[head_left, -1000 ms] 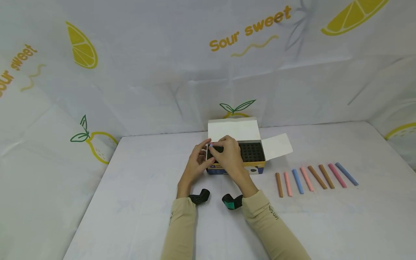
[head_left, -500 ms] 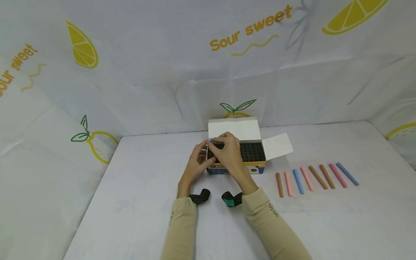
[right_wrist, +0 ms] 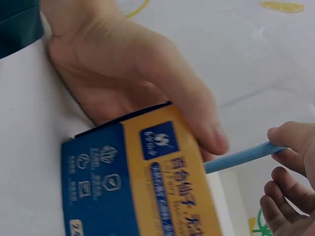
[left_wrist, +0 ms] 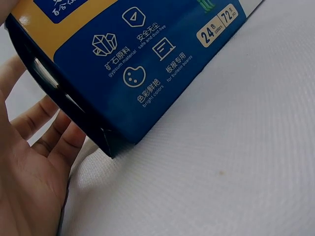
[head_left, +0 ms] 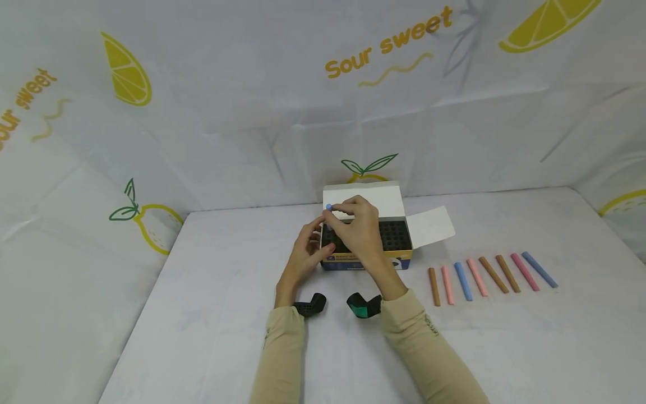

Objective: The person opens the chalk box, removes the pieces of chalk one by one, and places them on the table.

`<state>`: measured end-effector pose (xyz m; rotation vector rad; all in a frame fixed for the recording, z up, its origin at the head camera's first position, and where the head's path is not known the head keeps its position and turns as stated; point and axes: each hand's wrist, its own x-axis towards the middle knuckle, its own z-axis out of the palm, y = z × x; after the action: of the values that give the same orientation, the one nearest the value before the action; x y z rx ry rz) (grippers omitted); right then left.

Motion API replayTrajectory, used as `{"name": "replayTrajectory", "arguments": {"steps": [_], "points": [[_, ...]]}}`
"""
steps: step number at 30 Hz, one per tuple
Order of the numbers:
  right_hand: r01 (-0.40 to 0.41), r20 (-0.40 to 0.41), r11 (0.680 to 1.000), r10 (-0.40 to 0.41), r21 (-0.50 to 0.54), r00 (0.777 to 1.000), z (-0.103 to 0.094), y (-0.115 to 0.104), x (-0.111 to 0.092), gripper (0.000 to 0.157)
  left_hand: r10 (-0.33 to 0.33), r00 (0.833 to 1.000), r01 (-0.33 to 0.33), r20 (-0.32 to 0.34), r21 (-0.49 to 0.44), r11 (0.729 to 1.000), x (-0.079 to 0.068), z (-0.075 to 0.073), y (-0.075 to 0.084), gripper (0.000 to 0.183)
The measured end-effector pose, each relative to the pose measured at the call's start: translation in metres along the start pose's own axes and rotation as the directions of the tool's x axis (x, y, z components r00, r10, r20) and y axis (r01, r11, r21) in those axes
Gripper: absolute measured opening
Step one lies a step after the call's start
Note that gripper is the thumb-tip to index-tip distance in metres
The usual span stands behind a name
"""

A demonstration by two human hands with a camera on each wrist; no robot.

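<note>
A blue and yellow chalk box (head_left: pixel 348 265) stands on the white-covered table, lid up, with a black insert full of round holes inside. My left hand (head_left: pixel 305 248) grips its left end, thumb over the front edge and fingers along the side. In the left wrist view the fingers (left_wrist: pixel 61 130) lie against the end of the printed box (left_wrist: pixel 133 78). Above the insert, my right hand (head_left: pixel 359 227) pinches a blue chalk stick (head_left: pixel 329 207) between thumb and fingertips. The right wrist view has this chalk (right_wrist: pixel 241 158) rising out of the box top, its lower end hidden.
Right of the box several chalk sticks lie in a row, among them a brown one (head_left: pixel 434 287), a blue one (head_left: pixel 463 281) and a magenta one (head_left: pixel 525 272). A white side flap (head_left: pixel 430 227) sticks out rightward. The raised lid (head_left: pixel 363 199) stands before the cloth backdrop.
My right hand has risen and shifted slightly right, drawing the blue chalk upward so more of it shows. The left hand has stayed on the box.
</note>
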<state>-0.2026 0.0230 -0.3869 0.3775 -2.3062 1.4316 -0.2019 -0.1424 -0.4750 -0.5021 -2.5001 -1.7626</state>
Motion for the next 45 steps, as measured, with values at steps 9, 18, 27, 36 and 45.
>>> {"name": "replayTrajectory", "arguments": {"steps": [9, 18, 27, 36, 45], "points": [[0.048, -0.077, 0.999, -0.046, 0.023, 0.996, -0.029, -0.008, 0.005, 0.021, 0.001, 1.000, -0.001, 0.000, 0.018, 1.000, 0.001, 0.001, -0.002, 0.073], [0.075, -0.124, 0.997, -0.076, -0.007, 0.989, -0.065, -0.007, 0.001, 0.021, 0.006, 1.000, -0.006, 0.000, 0.019, 1.000, 0.000, 0.000, -0.002, 0.071], [0.014, -0.216, 0.999, -0.023, -0.043, 0.976, -0.109, 0.008, -0.008, 0.019, 0.015, 1.000, -0.015, -0.002, -0.005, 1.000, -0.004, 0.000, -0.004, 0.071], [-0.035, -0.347, 0.998, 0.013, -0.057, 0.938, -0.155, 0.026, -0.017, 0.018, 0.018, 1.000, -0.018, 0.000, 0.026, 0.999, -0.001, 0.000, -0.002, 0.072], [-0.136, -0.407, 0.990, 0.110, -0.037, 0.907, -0.190, 0.046, -0.028, 0.018, 0.009, 1.000, -0.009, 0.002, 0.030, 1.000, 0.000, 0.001, -0.001, 0.075]]}}
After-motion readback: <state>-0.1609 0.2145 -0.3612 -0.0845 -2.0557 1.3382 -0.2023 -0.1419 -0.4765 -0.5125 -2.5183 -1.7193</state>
